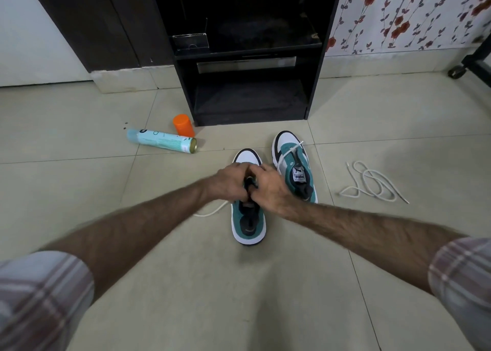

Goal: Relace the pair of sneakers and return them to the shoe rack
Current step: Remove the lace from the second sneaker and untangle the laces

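Both hands (249,183) curled, gripping near sneaker (248,218) tongue — rack (247,58) shelves dark.

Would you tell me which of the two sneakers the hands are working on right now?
The nearer sneaker, on the left; both hands meet over its tongue. The farther sneaker, on the right, is untouched.

Head view: worn on the person's head, wide-angle, looking forward and down.
Facing: toward the shoe rack (249,58) across the floor (79,143).
Nearness: forearms reach from the bottom edge.
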